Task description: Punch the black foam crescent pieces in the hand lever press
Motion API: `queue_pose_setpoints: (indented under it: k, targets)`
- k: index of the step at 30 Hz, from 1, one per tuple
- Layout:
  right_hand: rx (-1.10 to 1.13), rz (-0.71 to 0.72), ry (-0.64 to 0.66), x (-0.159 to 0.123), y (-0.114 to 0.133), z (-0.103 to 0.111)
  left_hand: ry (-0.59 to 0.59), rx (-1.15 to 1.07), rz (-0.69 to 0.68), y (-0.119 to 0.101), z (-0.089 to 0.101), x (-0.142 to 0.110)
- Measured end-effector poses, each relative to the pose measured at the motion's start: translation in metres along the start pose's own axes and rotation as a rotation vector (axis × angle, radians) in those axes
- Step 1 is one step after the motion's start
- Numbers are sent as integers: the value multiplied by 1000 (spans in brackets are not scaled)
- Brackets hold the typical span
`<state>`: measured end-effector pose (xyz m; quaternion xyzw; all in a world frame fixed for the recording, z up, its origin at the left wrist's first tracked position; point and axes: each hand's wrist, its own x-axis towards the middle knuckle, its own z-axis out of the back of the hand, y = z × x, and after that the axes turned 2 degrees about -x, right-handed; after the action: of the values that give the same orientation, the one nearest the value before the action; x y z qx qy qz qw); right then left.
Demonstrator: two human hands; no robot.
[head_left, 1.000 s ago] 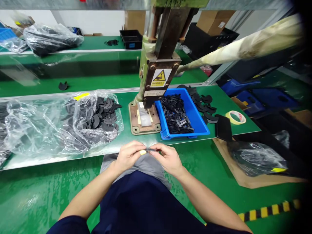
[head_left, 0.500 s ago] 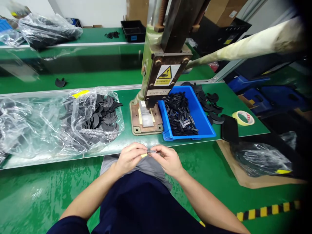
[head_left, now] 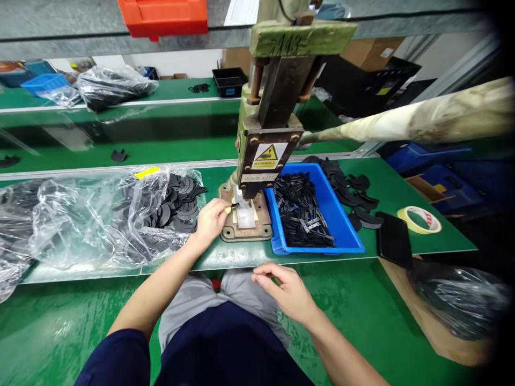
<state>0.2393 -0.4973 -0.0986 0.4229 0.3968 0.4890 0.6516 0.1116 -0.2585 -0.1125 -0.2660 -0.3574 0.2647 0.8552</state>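
Observation:
At the press base (head_left: 263,231), my left hand (head_left: 213,219) pinches a small dark strip-like part (head_left: 235,205) over the metal fixture block (head_left: 245,217), beneath the press ram (head_left: 251,190). A bit of yellow shows at the left fingertips; I cannot tell what it is. In front of the table edge, above the lap, my right hand (head_left: 285,294) hangs loosely curled with nothing visible in it. Right of the press stands a blue bin (head_left: 341,225) holding many thin dark strips (head_left: 300,206). Whether the pinched part touches the fixture is unclear.
Left of the press lies a clear plastic bag (head_left: 92,225) of black curved pieces (head_left: 177,198). More curved pieces (head_left: 350,187) sit behind the bin. A tape roll (head_left: 419,220) and a black flat object (head_left: 394,238) lie at right. The press lever (head_left: 402,120) reaches rightward overhead.
Both hands were together on the thin part in front of the table. My left hand has carried it forward to the press; my right hand has let go and lowered slightly. The view has tilted up.

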Motion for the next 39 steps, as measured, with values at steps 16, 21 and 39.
queue_pose_setpoints:
  k: [16, 21, 39]
  targets:
    - [-12, -83, 36, 0, -15, 15, 234, 179, -154, 8, -12, 22]
    - [4, -118, 55, 0, -17, 14, 237, 161, -117, 6, -9, 19]
    - [-33, -101, 87, 5, -4, -3, 148, 368, 235, 51, 97, -12]
